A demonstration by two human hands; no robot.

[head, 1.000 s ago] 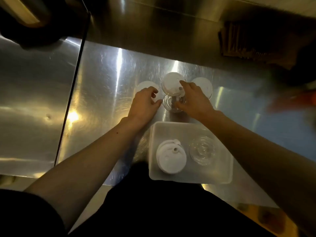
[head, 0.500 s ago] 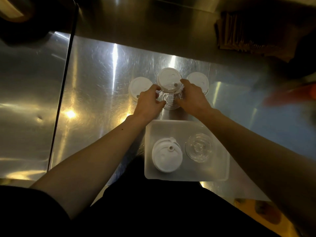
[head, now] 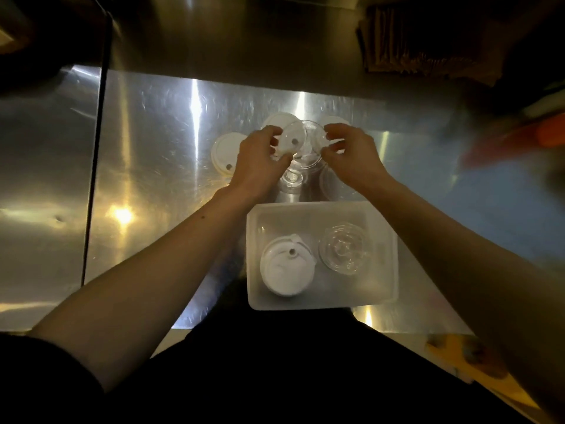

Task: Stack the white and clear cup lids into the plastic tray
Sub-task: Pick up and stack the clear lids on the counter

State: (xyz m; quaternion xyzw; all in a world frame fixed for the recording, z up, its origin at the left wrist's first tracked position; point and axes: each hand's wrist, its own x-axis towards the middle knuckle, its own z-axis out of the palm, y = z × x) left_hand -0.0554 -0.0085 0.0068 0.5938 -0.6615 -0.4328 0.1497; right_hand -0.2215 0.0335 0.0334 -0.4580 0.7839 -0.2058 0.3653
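Both hands (left hand [head: 260, 162], right hand [head: 351, 157]) raised, fingers pinched.

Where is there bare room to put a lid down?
The steel counter is bare left of the white lid, up to the dark seam. The tray has free floor along its near wall. It is crowded beyond the tray, where both hands work among lids.

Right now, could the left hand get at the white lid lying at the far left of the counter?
Probably yes: the white lid lies uncovered just beside the left hand, but that hand already holds another lid.
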